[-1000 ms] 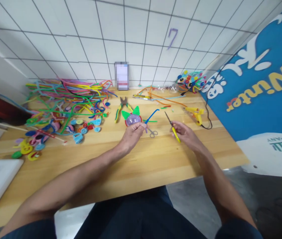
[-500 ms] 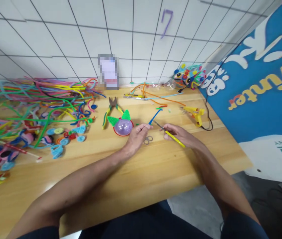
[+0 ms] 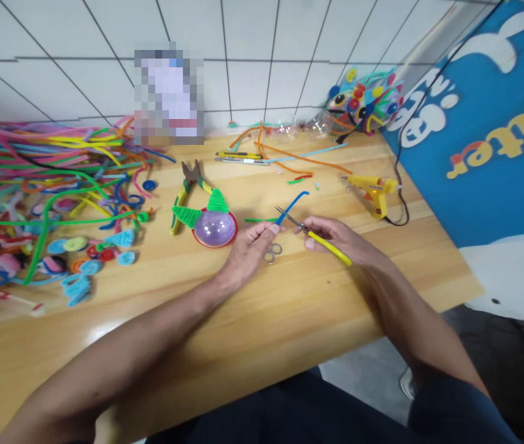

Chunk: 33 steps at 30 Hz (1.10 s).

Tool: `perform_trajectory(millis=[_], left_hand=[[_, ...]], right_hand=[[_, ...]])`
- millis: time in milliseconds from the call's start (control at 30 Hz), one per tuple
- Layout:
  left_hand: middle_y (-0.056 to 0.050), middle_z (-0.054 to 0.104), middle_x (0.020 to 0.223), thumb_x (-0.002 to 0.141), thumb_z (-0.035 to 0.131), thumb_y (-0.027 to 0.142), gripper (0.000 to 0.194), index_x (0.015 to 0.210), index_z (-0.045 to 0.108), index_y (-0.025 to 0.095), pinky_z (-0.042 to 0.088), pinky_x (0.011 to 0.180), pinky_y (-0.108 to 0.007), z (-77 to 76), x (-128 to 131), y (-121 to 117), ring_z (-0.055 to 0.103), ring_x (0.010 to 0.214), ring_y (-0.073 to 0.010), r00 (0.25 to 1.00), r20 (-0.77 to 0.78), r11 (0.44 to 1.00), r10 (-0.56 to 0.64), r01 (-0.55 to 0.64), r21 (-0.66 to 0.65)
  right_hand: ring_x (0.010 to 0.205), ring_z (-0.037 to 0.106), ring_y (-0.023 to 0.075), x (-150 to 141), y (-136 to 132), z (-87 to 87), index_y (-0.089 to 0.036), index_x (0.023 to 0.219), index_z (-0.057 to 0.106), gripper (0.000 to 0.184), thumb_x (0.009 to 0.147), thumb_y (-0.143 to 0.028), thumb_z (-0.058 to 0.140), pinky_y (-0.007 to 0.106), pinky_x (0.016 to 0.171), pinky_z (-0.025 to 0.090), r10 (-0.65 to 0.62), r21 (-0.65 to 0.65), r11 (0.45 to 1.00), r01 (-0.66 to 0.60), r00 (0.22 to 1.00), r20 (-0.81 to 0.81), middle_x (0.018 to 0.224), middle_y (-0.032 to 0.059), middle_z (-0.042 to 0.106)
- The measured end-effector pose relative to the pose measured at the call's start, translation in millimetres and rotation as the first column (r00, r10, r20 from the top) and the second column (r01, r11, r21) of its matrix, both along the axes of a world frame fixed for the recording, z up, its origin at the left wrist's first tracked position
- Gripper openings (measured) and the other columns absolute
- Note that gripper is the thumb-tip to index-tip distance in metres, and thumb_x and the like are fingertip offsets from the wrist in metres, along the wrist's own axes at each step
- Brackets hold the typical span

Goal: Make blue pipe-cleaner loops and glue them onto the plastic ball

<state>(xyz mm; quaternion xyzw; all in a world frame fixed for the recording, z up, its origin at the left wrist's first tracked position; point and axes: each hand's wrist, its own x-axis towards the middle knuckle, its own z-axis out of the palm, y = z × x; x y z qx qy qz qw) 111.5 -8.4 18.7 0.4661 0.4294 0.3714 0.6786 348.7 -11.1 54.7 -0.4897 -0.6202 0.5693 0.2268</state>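
"Holding what was the left hand seen?"

"A blue pipe cleaner was pinched between its thumb and fingers, above the table, with the bent end pointed away."

"And how was the right hand occupied?"

"Yellow-handled scissors were gripped in it, and their slightly parted blades were held at the blue pipe cleaner, near the left fingertips. Whether it was touched by them could not be told."

"What was seen around the hands?"

"A purple dome, edged in red and topped with two green ears, was seen just left of the left hand. Pliers were spread open behind it. Ring handles were seen beside the left hand, and a yellow glue gun was seen beyond the right."
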Motion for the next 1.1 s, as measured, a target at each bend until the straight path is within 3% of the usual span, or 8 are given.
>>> perform_trajectory(millis=[700, 1100], left_hand=[[0.007, 0.041, 0.06, 0.086, 0.072, 0.069, 0.053, 0.096, 0.078, 0.017, 0.027, 0.054, -0.025, -1.5, 1.1, 0.4, 0.036, 0.056, -0.0098, 0.999, -0.021, 0.999, -0.028, 0.029, 0.014], [0.005, 0.045, 0.06, 0.086, 0.074, 0.07, 0.054, 0.096, 0.079, 0.017, 0.029, 0.053, -0.024, -1.1, 0.6, -0.5, 0.04, 0.058, -0.0101, 1.0, -0.011, 1.0, -0.024, 0.024, 0.013]], right_hand=[[0.074, 0.047, 0.0152, 0.5, 1.4, -8.4, -0.024, 0.106, 0.074, 0.034, 0.084, -0.049, 0.08, 0.028, 0.067, 0.036, -0.015, 0.006, 1.0, 0.015, 1.0, -0.026, 0.08, -0.0033, 0.057], [0.072, 0.05, 0.0147, -0.8, 0.4, -4.7, -0.022, 0.101, 0.075, 0.033, 0.081, -0.048, 0.081, 0.028, 0.065, 0.038, -0.045, 0.009, 0.999, 0.046, 0.999, -0.012, 0.078, -0.0029, 0.059]])
